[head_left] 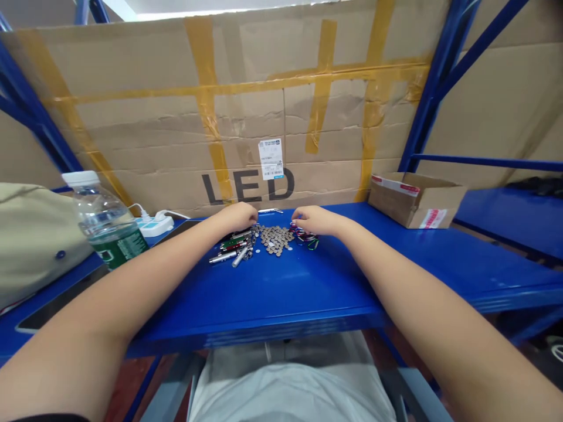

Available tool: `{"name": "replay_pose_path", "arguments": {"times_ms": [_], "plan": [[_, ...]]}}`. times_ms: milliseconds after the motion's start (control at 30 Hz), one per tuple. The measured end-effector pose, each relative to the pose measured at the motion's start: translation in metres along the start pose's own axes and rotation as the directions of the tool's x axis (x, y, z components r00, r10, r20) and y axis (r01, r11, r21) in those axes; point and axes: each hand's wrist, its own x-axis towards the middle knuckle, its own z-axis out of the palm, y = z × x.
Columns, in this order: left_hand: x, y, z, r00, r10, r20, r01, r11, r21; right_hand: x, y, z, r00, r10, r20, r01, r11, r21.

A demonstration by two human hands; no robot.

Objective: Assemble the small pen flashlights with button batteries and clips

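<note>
My left hand (240, 217) is over the far end of a pile of slim metal pen-like tubes (233, 247), silver, green and red, with small metal clips at their ends. Its fingers are curled together, and what they grip is hidden. On the right, my right hand (317, 220) rests above a heap of coloured carabiners (309, 239), among them green and reddish ones. The thumb and fingers close in a pinch at the heap's edge; anything in them is too small to name. Between both hands lies a pile of small round metal discs (276, 239). One silver pen-like tube (269, 210) lies behind it.
All this lies on a blue tabletop (281, 293). At left stand a water bottle (105, 217), a white power strip (155, 225) and a beige bag (39, 234). A flat dark device lies under my left forearm. An open cardboard box (416, 199) sits right; a large cardboard sheet (246, 129) backs the table.
</note>
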Motion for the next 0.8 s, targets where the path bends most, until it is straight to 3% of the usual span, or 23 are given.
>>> {"name": "replay_pose_path", "arguments": {"times_ms": [100,200,500,800], "plan": [[-0.030,0.004,0.008,0.997,-0.076,-0.026,0.077,0.996,0.051,-0.001,-0.005,0.004,0.999,-0.005,0.050,0.003,1.000,0.031],[-0.044,0.005,0.014,0.993,-0.103,-0.063,0.106,0.993,0.052,-0.004,-0.010,0.007,0.995,-0.004,0.099,-0.004,0.996,0.088],[-0.045,-0.005,0.016,0.988,-0.157,-0.007,0.157,0.985,-0.070,-0.006,-0.013,0.009,0.989,-0.003,0.145,-0.009,0.997,0.083],[-0.036,-0.012,0.024,0.986,-0.167,0.003,0.167,0.983,-0.075,-0.010,-0.019,0.007,0.983,-0.003,0.183,-0.009,0.998,0.064]]}}
